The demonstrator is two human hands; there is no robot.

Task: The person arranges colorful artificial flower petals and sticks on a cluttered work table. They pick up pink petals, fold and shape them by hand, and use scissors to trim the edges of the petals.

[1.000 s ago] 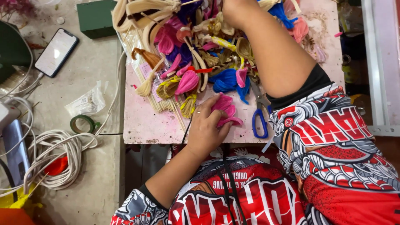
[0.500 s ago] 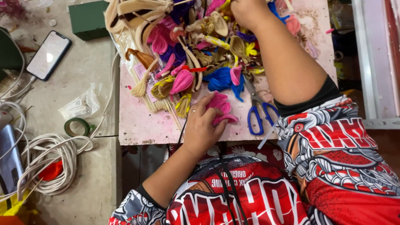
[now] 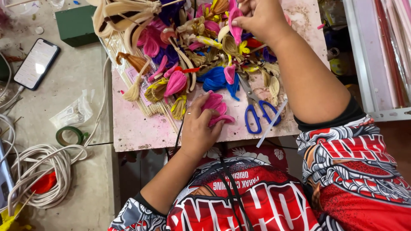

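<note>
My left hand [image 3: 200, 126] rests on the pink work board [image 3: 137, 128], fingers closed around a bunch of pink leaf-shaped petals [image 3: 216, 108]. My right hand [image 3: 261, 17] is far up over the heap of dyed craft pieces [image 3: 192, 55], pinching one pink petal [image 3: 234, 21] upright. Blue-handled scissors [image 3: 256, 112] lie on the board just right of my left hand. A white stick [image 3: 270, 125] lies slanted beside them.
A phone [image 3: 36, 63] with a lit screen lies at the left on the grey table. A roll of green tape [image 3: 69, 136], a small plastic bag [image 3: 72, 113], a coil of white cable [image 3: 38, 175] and a green block [image 3: 77, 25] are also there.
The view has shifted so the board sits lower in frame. My right hand has pulled back from the far heap, now holding a pink petal. My left hand stays on the pink petals.
</note>
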